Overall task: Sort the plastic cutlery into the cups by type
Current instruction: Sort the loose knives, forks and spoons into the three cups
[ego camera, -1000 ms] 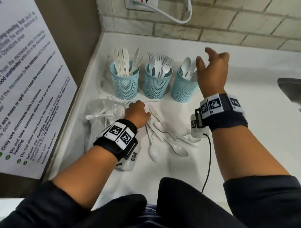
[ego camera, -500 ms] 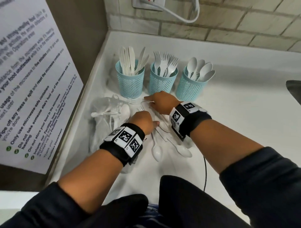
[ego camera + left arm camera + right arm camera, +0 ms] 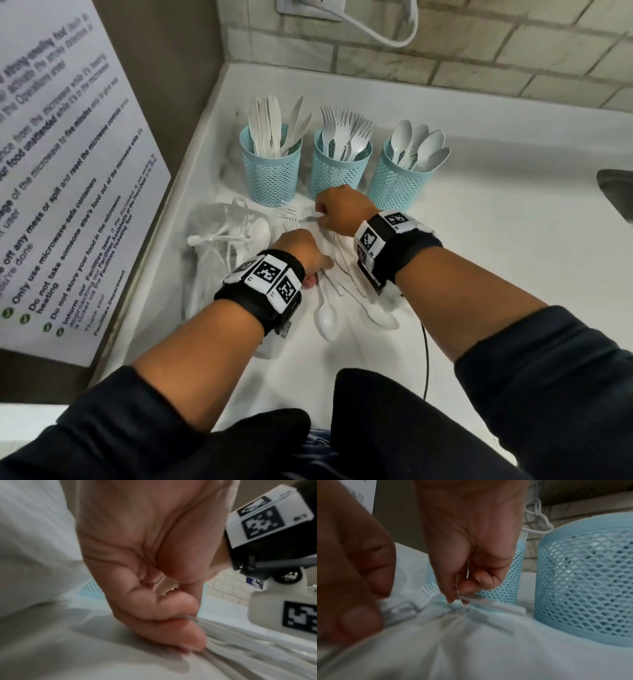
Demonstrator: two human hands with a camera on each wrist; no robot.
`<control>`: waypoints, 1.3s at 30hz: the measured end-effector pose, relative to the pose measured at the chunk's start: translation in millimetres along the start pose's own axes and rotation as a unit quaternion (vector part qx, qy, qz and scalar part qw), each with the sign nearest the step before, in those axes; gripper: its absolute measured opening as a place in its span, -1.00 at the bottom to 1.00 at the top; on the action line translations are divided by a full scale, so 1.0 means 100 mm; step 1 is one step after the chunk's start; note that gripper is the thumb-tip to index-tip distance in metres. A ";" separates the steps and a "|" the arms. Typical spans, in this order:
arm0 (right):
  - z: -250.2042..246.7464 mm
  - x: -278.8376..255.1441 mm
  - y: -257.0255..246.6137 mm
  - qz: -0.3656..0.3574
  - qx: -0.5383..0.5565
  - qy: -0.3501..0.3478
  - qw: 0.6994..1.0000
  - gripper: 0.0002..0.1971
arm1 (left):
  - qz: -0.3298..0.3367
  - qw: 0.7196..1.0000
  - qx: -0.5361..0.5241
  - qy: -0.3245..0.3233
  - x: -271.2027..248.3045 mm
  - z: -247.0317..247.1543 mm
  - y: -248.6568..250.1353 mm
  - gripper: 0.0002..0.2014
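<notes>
Currently, on the white bench (image 3: 479,240) before three mesh cups (image 3: 337,171), the right hand (image 3: 342,214) pinches a fork (image 3: 426,595) mid-handle, the left hand (image 3: 301,250) presses loose cutlery (image 3: 346,274): light, thin, springy, slippery plastic, best gripped by the handle.

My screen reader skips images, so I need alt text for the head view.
Two hands reach into loose white plastic cutlery on a white counter: the right hand pinches a fork, the left hand curls over the pile. Behind stand three blue mesh cups holding knives, forks and spoons.
</notes>
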State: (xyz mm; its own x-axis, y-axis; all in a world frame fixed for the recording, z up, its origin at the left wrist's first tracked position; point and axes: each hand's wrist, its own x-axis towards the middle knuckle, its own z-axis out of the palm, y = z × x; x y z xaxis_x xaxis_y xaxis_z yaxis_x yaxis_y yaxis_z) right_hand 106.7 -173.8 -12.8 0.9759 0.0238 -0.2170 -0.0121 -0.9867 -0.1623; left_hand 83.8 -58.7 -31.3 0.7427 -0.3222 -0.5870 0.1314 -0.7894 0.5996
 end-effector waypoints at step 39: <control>0.04 -0.33 0.09 0.097 0.092 -0.029 0.991 -0.61 | 0.021 0.995 0.019 0.091 0.03 0.01 0.01 -0.73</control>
State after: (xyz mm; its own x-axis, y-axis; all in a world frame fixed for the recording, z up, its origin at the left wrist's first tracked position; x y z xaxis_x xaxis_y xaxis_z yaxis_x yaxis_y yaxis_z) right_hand 74.0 -182.8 -11.1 0.9373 -0.1492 -0.3151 -0.2432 -0.9274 -0.2844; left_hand 85.3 -61.4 -32.7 0.8540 -0.2589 -0.4512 0.0745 -0.7975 0.5987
